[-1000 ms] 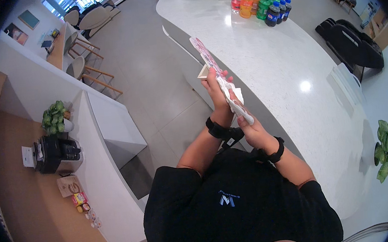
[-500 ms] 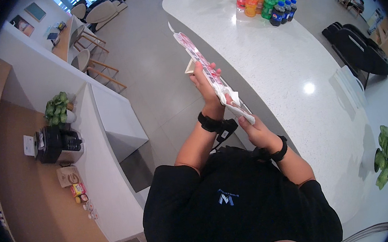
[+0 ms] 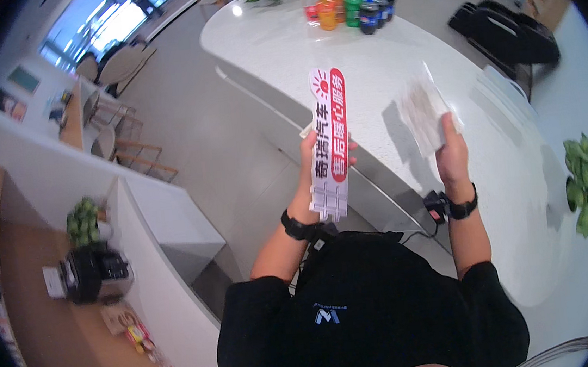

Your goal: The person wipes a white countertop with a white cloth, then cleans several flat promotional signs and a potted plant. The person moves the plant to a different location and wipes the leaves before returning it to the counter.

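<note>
at mid-frame, your left hand (image 3: pixel 305 179) is gripping a sign (image 3: pixel 330 137), your right hand (image 3: pixel 453 157) pinching a wrapper (image 3: pixel 421 111) by one edge, perhaps risking slippage.

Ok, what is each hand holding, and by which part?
The left hand holds a red-and-white sign from behind, near mid-length; the right hand holds a thin translucent sheet by its lower right edge.

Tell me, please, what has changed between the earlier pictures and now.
The right hand moved rightward, away from the sign, and holds a thin wrapper over the counter. The sign turned its printed face more toward the camera. The left hand still holds the sign; the bottles stayed on the counter.
</note>
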